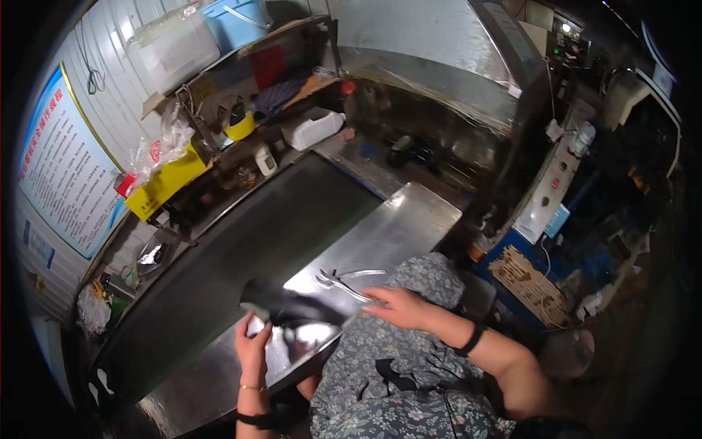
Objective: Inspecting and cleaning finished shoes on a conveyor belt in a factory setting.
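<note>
On the shiny metal worktop (398, 219), a pair of metal pliers (342, 282) lies with its handles spread. My right hand (398, 307) has its fingers at the end of the nearer handle, pinching it. To the left, my left hand (252, 347) pinches a small pale piece (256, 312) between thumb and fingers; its kind is not clear. A dark elongated shape (292, 301) stretches rightward from that piece; I cannot tell whether it is an object or a shadow. Floral cloth (409, 351) fills the space between my arms and hides the worktop's near edge.
A dark green mat (270, 227) covers the worktop's far side. Behind it stand a yellow box (168, 183), a white jug (314, 129) and a white bottle (265, 159). A blue bucket (234, 22) sits on the shelf. Machine controls (552, 183) are at right.
</note>
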Demonstrator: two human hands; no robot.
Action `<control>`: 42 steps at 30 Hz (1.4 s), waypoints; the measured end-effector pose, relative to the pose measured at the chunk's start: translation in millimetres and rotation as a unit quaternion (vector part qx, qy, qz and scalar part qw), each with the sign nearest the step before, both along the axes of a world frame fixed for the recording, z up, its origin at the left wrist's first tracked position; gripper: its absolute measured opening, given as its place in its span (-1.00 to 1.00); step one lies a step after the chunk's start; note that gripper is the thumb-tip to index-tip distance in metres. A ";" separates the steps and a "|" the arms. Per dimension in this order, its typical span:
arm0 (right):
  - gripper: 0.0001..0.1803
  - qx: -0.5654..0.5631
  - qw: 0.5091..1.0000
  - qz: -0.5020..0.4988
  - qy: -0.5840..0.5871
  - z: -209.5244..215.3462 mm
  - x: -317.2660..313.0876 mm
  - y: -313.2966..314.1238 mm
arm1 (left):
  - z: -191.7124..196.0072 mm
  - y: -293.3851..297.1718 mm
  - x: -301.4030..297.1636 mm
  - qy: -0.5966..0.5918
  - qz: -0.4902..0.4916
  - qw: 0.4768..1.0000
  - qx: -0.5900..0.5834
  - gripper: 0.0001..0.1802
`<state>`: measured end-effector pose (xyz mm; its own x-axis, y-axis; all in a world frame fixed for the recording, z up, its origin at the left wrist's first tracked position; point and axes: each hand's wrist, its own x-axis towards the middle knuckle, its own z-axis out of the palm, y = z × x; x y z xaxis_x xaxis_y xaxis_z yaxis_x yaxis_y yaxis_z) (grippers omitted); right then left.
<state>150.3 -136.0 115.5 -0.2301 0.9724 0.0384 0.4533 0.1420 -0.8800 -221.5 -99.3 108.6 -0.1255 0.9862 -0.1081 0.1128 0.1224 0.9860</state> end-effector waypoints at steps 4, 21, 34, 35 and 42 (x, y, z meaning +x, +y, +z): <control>-0.08 0.133 0.979 -0.032 -0.154 -22.4 -36.1 28.8 | -25.6 44.8 64.0 0.267 0.026 0.961 0.073 -0.03; -0.17 0.021 0.939 0.014 -0.344 -3.2 -26.5 162.9 | -105.9 41.3 64.1 0.230 0.000 0.972 0.052 -0.39; 0.15 0.016 0.940 -0.061 -0.336 -57.7 -51.5 299.3 | -101.9 39.0 60.4 0.525 -0.092 0.839 0.112 -0.35; 0.18 0.019 0.935 -0.061 -0.348 -60.0 -53.6 311.1 | -101.3 40.3 61.1 0.523 -0.096 0.840 0.111 -0.35; -0.01 -0.074 0.911 -0.015 -0.405 -63.7 -61.9 342.2 | -94.5 42.9 61.4 0.516 -0.094 0.846 0.102 -0.35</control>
<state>88.4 206.2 51.8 -0.0991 0.9594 -0.2642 0.9640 0.0267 -0.2644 -160.1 -56.5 14.1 0.1111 0.9842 0.1376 0.9241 -0.1533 0.3500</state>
